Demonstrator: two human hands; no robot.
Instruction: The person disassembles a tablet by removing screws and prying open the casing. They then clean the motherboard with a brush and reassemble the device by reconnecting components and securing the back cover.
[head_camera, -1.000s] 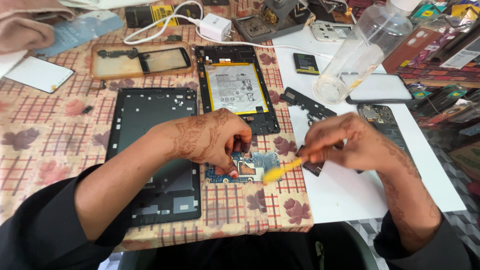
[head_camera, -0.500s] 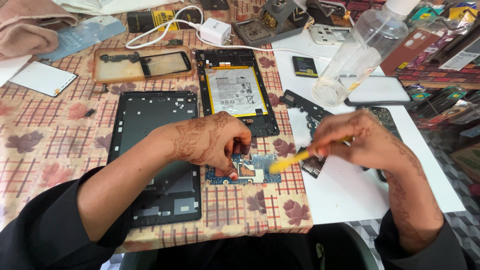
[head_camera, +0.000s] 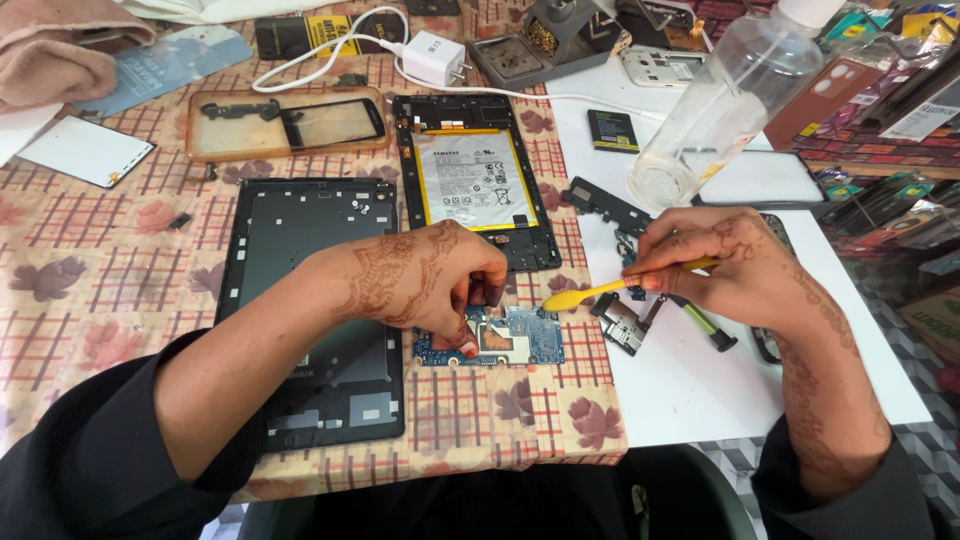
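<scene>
- The left hand (head_camera: 425, 285) presses down on a blue circuit board (head_camera: 510, 337) that lies flat on the checked cloth (head_camera: 100, 250), near the tabletop's front edge; fingertips pin its left end, and the fingers curl closed over that end.
- The right hand (head_camera: 745, 265) pinches a yellow brush (head_camera: 600, 290) between thumb and fingers, closed firmly on the handle, the head pointing left and hovering just above the board's upper right corner.
- To do the brushing well, the board probably needs to stay pinned flat so it cannot skate on the cloth; the left fingers sit well for that, clear of the right half.
- Light strokes seem wise, since small parts on the board could lift under force.
- The head should likely stay low and nearly level, sweeping away from the pinning fingers toward the board's free edge.
- A dark tablet frame (head_camera: 300, 300) lies left of the board, partly under the left forearm; a second frame with a white battery (head_camera: 465, 180) lies behind it.
- A small part (head_camera: 625, 322) rests on the white mat (head_camera: 700, 400) just right of the board, below the brush; careless strokes could flick it.
- A clear bottle (head_camera: 725, 100) stands tilted toward the back right, well apart.
</scene>
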